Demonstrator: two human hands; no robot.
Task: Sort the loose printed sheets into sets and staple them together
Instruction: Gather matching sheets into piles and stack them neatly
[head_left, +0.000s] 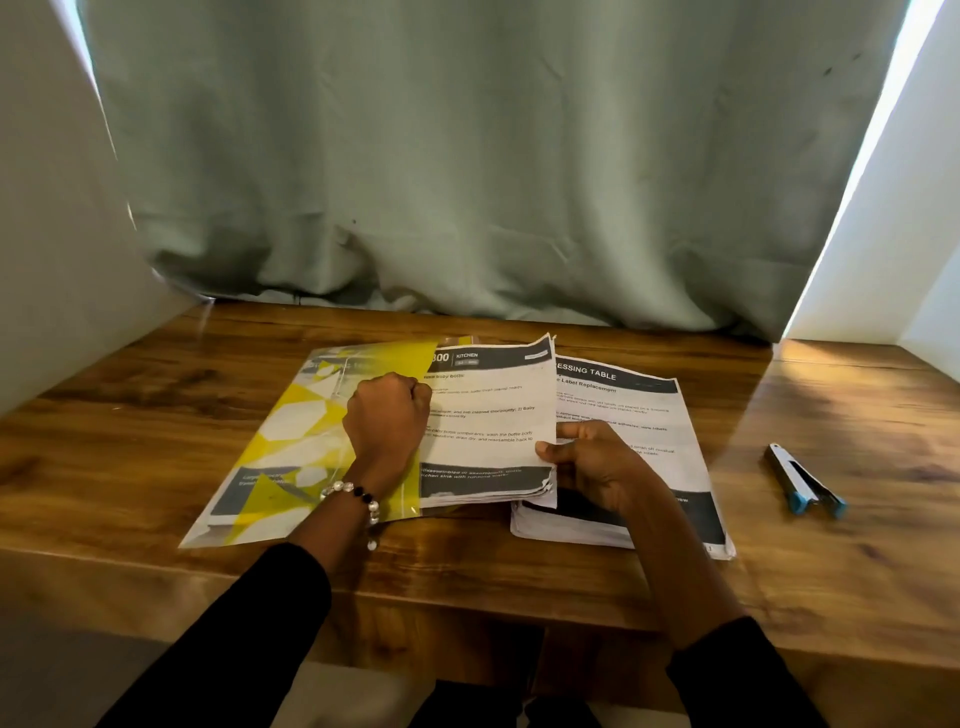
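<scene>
A: At the centre of the wooden table (156, 410), a sheaf of printed sheets (488, 415) headed "KITCHEN" lies partly inside a yellow translucent folder (306, 426). The left hand (387, 415) sits on it as a closed fist, knuckles down; whether anything is pinched in the fist I cannot tell.

B: And the other hand?

A: The right hand (592, 467) pinches the sheaf's right edge, thumb on top, fingers curled beneath. At three o'clock from it lies a second pile (660, 441), headed "DRESSING TABLE", just beside and partly under the first.

B: How would you do this step well?

A: I'd judge the sheaf is being drawn clear of the folder. Keep the fist pinning the folder, slide the sheets towards three o'clock as one block, and square the ragged lower corners before stapling. Check each header so sets don't mix.

B: The stapler (805, 480)?

A: Far off at three o'clock, grey with blue ends, untouched.

B: The room?

A: A grey-green curtain (467, 156) hangs at twelve o'clock, with pale walls either side and bright light at two o'clock.
</scene>
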